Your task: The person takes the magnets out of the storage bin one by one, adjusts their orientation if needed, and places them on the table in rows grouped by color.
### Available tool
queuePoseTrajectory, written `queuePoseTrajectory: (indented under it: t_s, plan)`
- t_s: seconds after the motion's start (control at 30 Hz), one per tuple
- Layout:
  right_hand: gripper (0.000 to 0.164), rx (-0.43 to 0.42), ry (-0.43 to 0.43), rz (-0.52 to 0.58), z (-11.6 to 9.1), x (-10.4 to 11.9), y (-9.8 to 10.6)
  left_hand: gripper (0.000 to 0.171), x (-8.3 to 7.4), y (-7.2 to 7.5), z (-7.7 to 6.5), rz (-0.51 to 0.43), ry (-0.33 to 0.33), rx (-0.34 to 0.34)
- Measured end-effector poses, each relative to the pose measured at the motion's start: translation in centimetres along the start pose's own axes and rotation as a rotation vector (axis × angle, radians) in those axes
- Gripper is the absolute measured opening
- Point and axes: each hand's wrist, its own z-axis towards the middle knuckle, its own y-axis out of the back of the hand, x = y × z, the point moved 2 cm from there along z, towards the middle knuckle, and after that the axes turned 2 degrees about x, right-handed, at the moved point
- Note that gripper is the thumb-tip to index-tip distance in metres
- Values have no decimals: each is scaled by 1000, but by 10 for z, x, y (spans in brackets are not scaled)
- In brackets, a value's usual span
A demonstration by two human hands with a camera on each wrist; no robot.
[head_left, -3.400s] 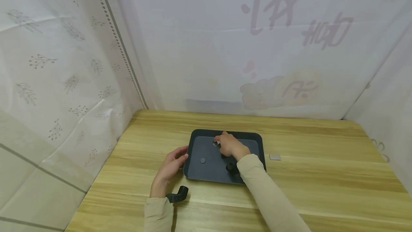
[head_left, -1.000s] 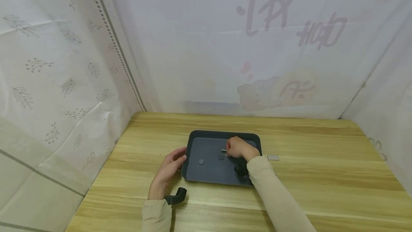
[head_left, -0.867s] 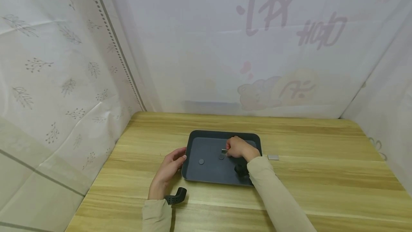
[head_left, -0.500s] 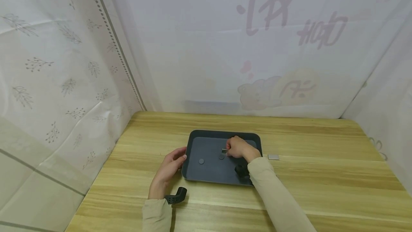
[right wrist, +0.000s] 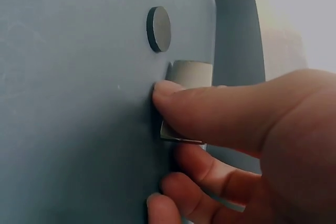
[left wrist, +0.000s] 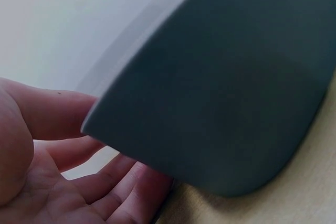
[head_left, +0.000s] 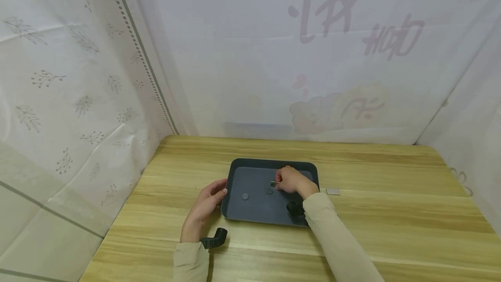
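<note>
A dark grey tray [head_left: 258,210] lies on the wooden table. At its left side my left hand [head_left: 205,203] holds the rim; in the left wrist view the thumb meets the tray's edge [left wrist: 210,103] and the other fingers pass below it. Over the tray's right half, my right hand [head_left: 291,180] pinches a small silver metal piece [head_left: 274,183]. The right wrist view shows the thumb across this piece [right wrist: 192,74], covering its middle. Just beside it a small grey disc [right wrist: 161,29] rests in the tray. Another grey disc [head_left: 245,196] sits further left.
A flat silver rectangular plate [head_left: 333,191] lies on the table, right of the tray. Black wrist mounts [head_left: 215,238] are on both wrists. Printed white curtains [head_left: 235,55] hang behind the table and along its sides.
Since the earliest frame, my right hand has moved right and slightly nearer with the silver piece, bringing the second disc into view. Over the last second almost nothing differs; the left hand stays put.
</note>
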Motion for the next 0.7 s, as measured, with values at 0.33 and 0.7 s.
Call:
queuePoseTrajectory:
  t_s: [0.33, 0.7]
  plan:
    - [6, -51, 16, 91, -5, -10, 3, 41, 0, 0, 1, 13, -7, 6]
    - [7, -204, 73, 208, -21, -19, 6, 41, 0, 0, 0, 12, -9, 6]
